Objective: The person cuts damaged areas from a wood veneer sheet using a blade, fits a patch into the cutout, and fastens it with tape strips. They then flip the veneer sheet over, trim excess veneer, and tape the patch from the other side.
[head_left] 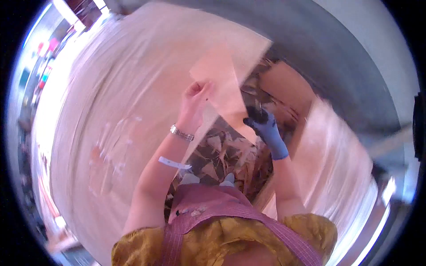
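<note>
My left hand (199, 96) is bare, with a metal watch (183, 133) and a white band (175, 163) on the arm. Its fingers are closed on the edge of a thin, pale wood veneer sheet (227, 88), which slants down to the right. My right hand (264, 125), in a blue glove with dark fingers, is closed just beside the sheet's right edge. A small, thin upright shape shows at its fingertips, too blurred to name.
Large pale sheets (120, 84) lie stacked at left, and another stack (333, 150) stands at right. Torn veneer scraps (226, 150) litter the floor between them, around my feet. A brown piece (284, 84) lies beyond my right hand.
</note>
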A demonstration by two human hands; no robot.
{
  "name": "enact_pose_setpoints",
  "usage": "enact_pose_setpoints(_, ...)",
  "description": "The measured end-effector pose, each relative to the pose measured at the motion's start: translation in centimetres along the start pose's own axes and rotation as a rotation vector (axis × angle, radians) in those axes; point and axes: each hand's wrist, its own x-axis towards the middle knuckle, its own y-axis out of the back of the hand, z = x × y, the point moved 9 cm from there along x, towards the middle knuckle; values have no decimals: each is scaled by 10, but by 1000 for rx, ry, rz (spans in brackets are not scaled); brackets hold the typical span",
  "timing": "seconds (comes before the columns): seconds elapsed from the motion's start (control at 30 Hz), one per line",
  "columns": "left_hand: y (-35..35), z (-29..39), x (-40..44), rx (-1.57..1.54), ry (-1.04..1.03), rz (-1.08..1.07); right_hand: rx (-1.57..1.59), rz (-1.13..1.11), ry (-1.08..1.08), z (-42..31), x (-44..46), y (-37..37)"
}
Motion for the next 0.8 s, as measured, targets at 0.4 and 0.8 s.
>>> enact_pose_setpoints(0.4,424,103,-59,-185,-150,744,-708,-343,681,-243,132,-350)
enact_pose_setpoints(0.8,716,61,-186,580,166,1210,-926,-986,487,-55,90,-683)
